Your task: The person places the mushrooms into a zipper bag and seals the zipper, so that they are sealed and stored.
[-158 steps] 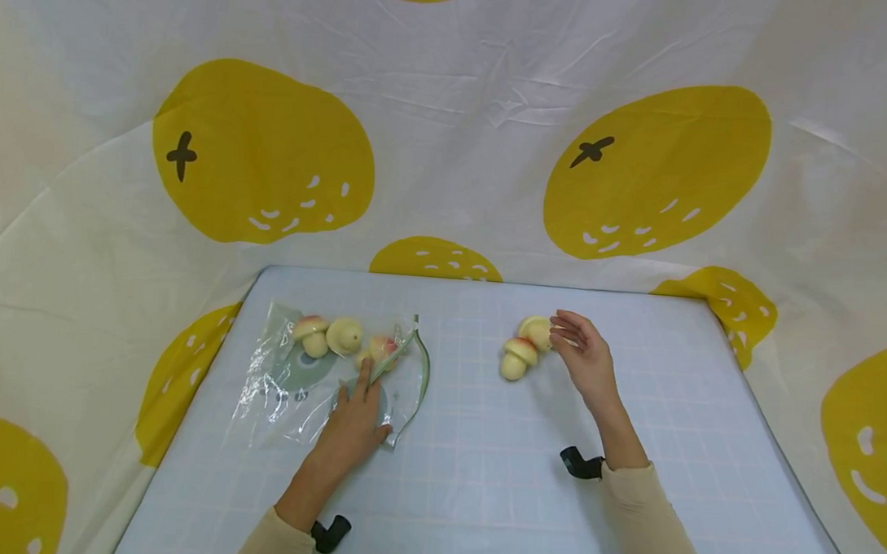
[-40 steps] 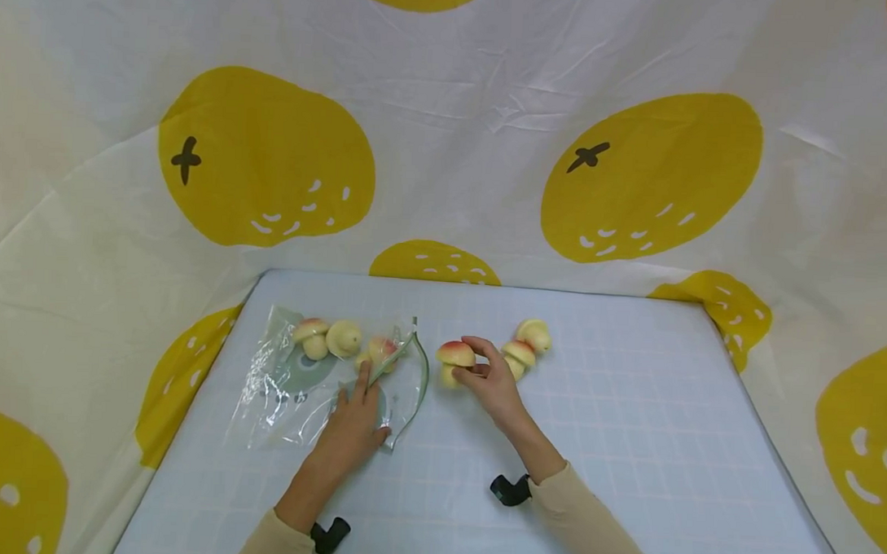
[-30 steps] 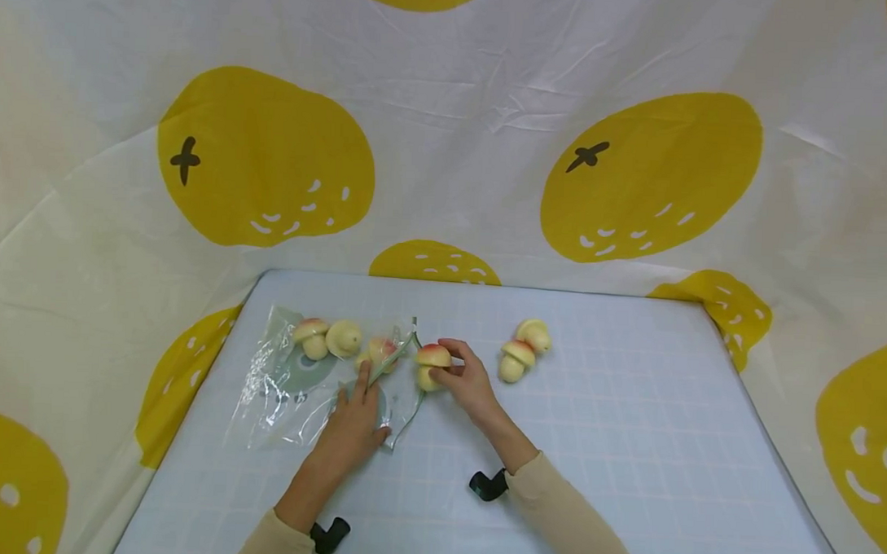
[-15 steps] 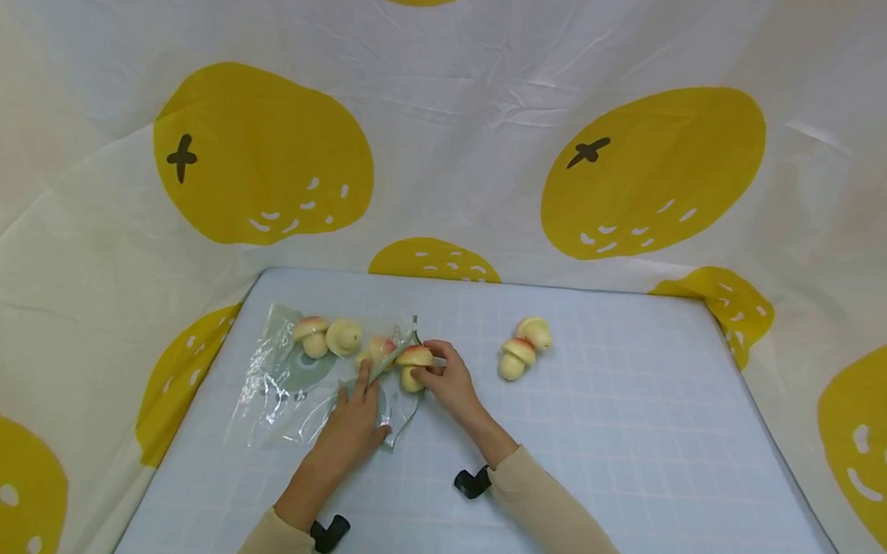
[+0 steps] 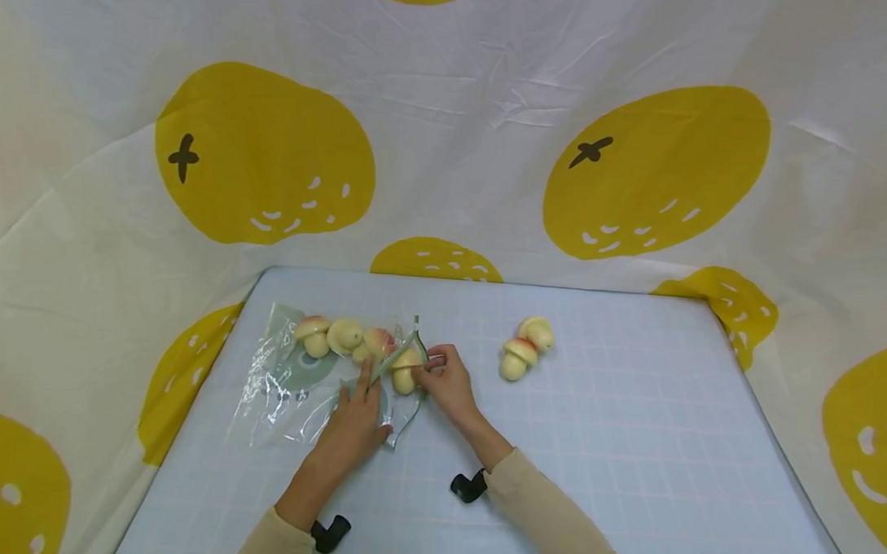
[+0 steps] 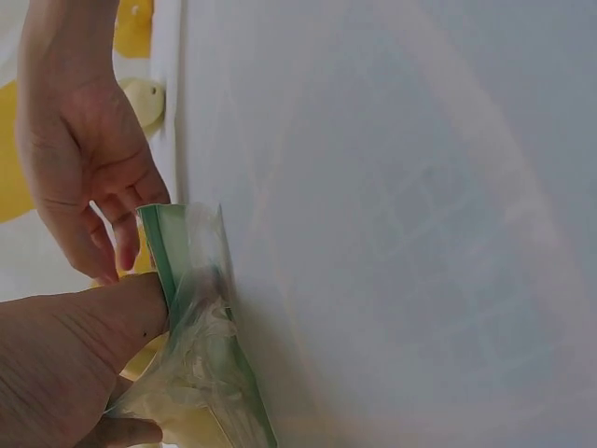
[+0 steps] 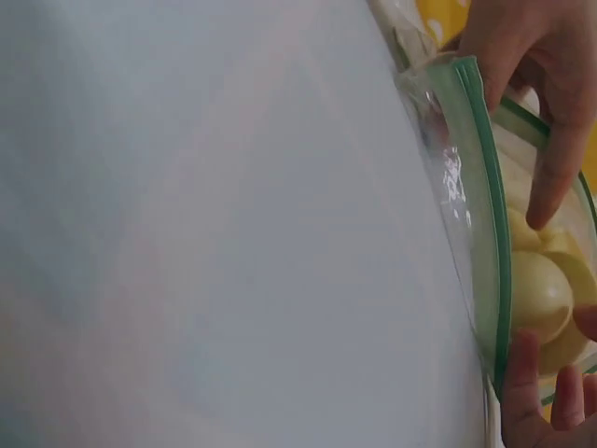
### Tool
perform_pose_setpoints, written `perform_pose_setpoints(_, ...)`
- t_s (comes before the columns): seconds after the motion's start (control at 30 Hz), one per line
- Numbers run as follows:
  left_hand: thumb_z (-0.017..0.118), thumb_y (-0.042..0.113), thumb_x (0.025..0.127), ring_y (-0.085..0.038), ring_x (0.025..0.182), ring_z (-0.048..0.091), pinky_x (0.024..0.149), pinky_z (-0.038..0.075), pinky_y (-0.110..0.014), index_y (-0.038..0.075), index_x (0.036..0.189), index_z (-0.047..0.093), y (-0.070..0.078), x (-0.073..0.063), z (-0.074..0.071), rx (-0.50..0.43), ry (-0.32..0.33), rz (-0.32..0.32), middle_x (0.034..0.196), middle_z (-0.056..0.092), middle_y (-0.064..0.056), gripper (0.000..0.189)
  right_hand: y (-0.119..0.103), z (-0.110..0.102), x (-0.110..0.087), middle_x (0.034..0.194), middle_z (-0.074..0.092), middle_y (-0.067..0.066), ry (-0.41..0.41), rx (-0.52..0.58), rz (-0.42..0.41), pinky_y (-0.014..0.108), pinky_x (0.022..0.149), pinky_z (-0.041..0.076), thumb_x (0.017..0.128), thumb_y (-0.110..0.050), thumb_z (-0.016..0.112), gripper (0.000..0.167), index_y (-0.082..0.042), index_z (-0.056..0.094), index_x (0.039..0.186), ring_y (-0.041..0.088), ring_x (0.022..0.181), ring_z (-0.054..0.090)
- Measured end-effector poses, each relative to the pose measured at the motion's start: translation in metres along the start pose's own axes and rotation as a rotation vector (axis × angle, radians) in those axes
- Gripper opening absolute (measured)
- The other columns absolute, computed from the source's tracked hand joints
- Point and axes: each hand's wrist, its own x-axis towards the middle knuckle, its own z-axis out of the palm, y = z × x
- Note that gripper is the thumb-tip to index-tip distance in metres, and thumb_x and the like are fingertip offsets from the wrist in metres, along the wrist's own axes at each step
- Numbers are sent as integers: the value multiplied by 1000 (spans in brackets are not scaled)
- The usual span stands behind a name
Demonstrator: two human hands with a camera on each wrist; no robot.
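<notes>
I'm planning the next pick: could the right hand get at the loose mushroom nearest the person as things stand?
Probably yes, once freed: the right hand seems to grip another mushroom at the mouth of the bag, but nothing visible stands between it and the loose mushroom.

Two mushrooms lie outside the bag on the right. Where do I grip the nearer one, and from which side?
I'd pinch the nearer mushroom across its stem, coming from the person's side. The stem points toward the person with nothing in front of it, while the cap backs onto the other mushroom, seemingly touching it, so there is probably less room there.
</notes>
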Motion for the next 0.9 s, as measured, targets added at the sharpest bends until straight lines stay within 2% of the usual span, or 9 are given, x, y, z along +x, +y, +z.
perform_pose_setpoints(0.13,86,25,80,-70,121,37,89,45,-68,-9,145,40,0,0,0,-2,-3,-4,162,12,-26,87,0,0,-5,102,62,18,-77,78,68,32,61,58,84,-3,75,43,2,55,121,14,63,64)
perform_pose_setpoints(0.2,86,25,80,-70,121,37,88,46,-68,-9,145,41,-1,0,0,-1,0,-3,162,12,-27,86,-1,1,-8,109,59,24,-110,174,94,38,68,60,84,1,73,46,5,52,125,18,67,67)
perform_pose_setpoints(0.3,86,25,80,-70,121,37,86,47,-68,-9,145,41,-2,-1,0,3,5,-3,162,12,-27,86,-3,4,-11,118,54,31,-153,324,125,40,77,59,86,7,69,49,9,48,131,25,77,70)
perform_pose_setpoints(0.47,87,24,79,-70,120,38,85,48,-68,-9,145,41,-2,0,2,9,17,4,161,15,-29,86,-6,10,-15,125,51,30,-197,484,154,38,88,55,92,8,64,51,7,43,138,28,92,69)
perform_pose_setpoints(0.67,87,24,79,-68,121,39,83,49,-67,-8,144,42,-3,-1,4,23,31,13,160,18,-29,85,0,12,-9,134,51,28,-225,562,185,44,94,51,95,9,56,53,1,41,145,39,108,65)
perform_pose_setpoints(0.9,87,25,79,-68,121,39,84,49,-67,-7,147,39,-3,-1,5,28,33,24,161,16,-28,89,5,15,2,144,48,24,-294,618,216,47,98,49,97,10,47,57,-2,36,152,39,119,60)
